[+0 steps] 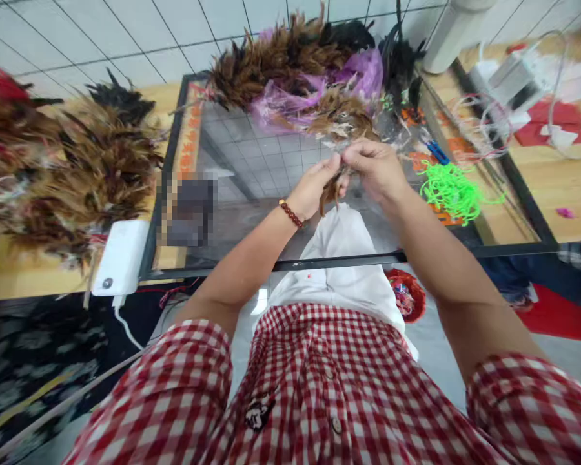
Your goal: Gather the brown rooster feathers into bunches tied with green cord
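Checked shirt [314,374] up close, brown feather tuft [330,194] just above centre frame.
My left hand [312,187] and right hand [378,166] both pinch its top; I'd stay snug so nothing splays tbh.

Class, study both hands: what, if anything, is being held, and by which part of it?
The left hand and right hand pinch a small bunch of brown feathers at its upper end; its lower part hangs below. Finer detail is blurred.
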Motion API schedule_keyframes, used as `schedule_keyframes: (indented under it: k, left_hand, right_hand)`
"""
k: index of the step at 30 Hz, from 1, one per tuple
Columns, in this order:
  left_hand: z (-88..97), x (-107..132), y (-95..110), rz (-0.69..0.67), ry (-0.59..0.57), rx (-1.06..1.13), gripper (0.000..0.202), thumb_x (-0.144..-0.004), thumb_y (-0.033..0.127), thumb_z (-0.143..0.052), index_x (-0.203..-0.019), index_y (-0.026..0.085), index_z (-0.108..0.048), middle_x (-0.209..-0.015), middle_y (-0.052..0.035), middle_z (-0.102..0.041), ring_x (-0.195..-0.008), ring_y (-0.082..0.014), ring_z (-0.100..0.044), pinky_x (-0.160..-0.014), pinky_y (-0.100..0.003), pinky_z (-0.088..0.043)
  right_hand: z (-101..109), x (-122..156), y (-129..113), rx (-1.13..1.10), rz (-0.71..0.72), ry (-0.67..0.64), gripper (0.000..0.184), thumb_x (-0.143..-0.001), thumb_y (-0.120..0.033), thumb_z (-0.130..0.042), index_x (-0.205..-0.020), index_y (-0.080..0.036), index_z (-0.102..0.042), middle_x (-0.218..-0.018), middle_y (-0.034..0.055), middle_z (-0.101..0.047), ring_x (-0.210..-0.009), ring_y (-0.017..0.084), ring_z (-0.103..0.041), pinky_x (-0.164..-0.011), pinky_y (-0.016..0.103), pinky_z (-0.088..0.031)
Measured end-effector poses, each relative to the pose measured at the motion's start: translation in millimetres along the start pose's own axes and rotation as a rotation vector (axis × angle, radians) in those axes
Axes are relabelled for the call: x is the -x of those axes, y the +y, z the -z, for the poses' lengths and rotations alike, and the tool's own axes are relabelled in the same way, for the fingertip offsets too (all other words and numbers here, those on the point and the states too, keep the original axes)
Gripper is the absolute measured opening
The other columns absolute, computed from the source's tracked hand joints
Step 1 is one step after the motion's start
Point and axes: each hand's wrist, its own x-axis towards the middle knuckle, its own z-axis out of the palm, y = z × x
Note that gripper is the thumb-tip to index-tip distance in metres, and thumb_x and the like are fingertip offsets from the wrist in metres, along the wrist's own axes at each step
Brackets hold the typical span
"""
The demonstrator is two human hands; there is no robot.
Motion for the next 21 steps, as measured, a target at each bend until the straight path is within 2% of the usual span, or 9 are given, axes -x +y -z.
schedule_keyframes:
  k: [4,8,10,12,14,15,17,18,21]
  left_hand:
    - [-0.9,-4,-10,-0.039,0.106,-0.063,0.031,-0.099,0.031,-0.062,-0.074,0.017,-0.051,-0.055,0.0096,-0.04,-0.046,-0.0016,-0.038,-0.054,-0.015,-0.039]
    - [-0.7,-6,-12,-0.058,0.137,-0.102,0.034,-0.096,0.034,-0.067,-0.071,0.018,-0.051,-0.056,0.0082,-0.044,-0.049,-0.0022,-0.042,-0.055,-0.015,-0.041]
    - [-0.4,-6,-11,-0.045,0.125,-0.114,0.036,-0.095,0.037,-0.068,-0.07,0.018,-0.051,-0.056,0.0075,-0.046,-0.05,-0.0028,-0.044,-0.056,-0.016,-0.043]
    - [1.5,-7,-10,-0.037,0.148,-0.129,0.037,-0.095,0.039,-0.068,-0.07,0.018,-0.051,-0.056,0.0075,-0.045,-0.049,-0.003,-0.044,-0.056,-0.016,-0.043]
    - [7.4,-11,-12,-0.071,0.237,-0.146,0.036,-0.095,0.039,-0.068,-0.069,0.018,-0.053,-0.055,0.0071,-0.045,-0.05,-0.0035,-0.044,-0.056,-0.016,-0.043]
    - [12.3,-14,-13,-0.103,0.297,-0.156,0.034,-0.095,0.038,-0.067,-0.07,0.019,-0.055,-0.056,0.0065,-0.046,-0.051,-0.0039,-0.046,-0.056,-0.016,-0.043]
    - [25.6,-24,-16,-0.19,0.427,-0.185,0.029,-0.094,0.037,-0.069,-0.073,0.02,-0.06,-0.059,0.005,-0.051,-0.057,-0.0055,-0.052,-0.059,-0.017,-0.044]
    - [33.1,-30,-17,-0.239,0.48,-0.198,0.025,-0.092,0.037,-0.071,-0.076,0.021,-0.063,-0.063,0.0039,-0.055,-0.062,-0.0066,-0.056,-0.062,-0.017,-0.047]
    - [51.8,-42,-17,-0.448,0.625,-0.227,0.018,-0.087,0.039,-0.078,-0.091,0.023,-0.069,-0.085,0.0,-0.07,-0.089,-0.0106,-0.067,-0.085,-0.022,-0.053]
  right_hand:
    - [-2,-4,6,0.053,-0.008,0.01,0.046,-0.071,-0.061,-0.088,-0.068,-0.021,-0.067,-0.064,-0.0031,-0.058,-0.06,0.011,-0.055,-0.058,0.028,-0.05]
    - [-10,-3,8,0.041,-0.041,0.038,0.043,-0.079,-0.059,-0.083,-0.069,-0.022,-0.064,-0.064,-0.0023,-0.058,-0.063,0.014,-0.056,-0.061,0.03,-0.048]
    - [-7,-6,6,0.026,-0.042,0.139,0.04,-0.078,-0.055,-0.085,-0.07,-0.023,-0.063,-0.067,-0.0024,-0.06,-0.063,0.012,-0.051,-0.062,0.029,-0.044]
    - [3,-12,2,-0.035,-0.051,0.294,0.039,-0.077,-0.051,-0.088,-0.072,-0.023,-0.061,-0.065,-0.0035,-0.055,-0.059,0.01,-0.039,-0.059,0.029,-0.038]
    - [19,-20,-2,-0.116,-0.082,0.433,0.036,-0.079,-0.047,-0.086,-0.074,-0.024,-0.059,-0.059,-0.0058,-0.042,-0.057,0.01,-0.028,-0.057,0.029,-0.031]
    - [28,-23,-3,-0.133,-0.113,0.462,0.035,-0.082,-0.047,-0.083,-0.075,-0.025,-0.058,-0.058,-0.0066,-0.037,-0.057,0.011,-0.027,-0.057,0.03,-0.031]
    - [43,-28,-3,-0.113,-0.16,0.482,0.033,-0.089,-0.051,-0.076,-0.079,-0.026,-0.057,-0.059,-0.0064,-0.035,-0.059,0.012,-0.031,-0.06,0.03,-0.035]
    - [47,-29,-2,-0.09,-0.174,0.467,0.033,-0.09,-0.053,-0.073,-0.08,-0.026,-0.057,-0.06,-0.0055,-0.038,-0.061,0.012,-0.037,-0.063,0.03,-0.038]
    - [47,-27,4,0.027,-0.149,0.369,0.039,-0.087,-0.061,-0.073,-0.08,-0.025,-0.062,-0.067,-0.0014,-0.054,-0.071,0.014,-0.054,-0.07,0.033,-0.046]
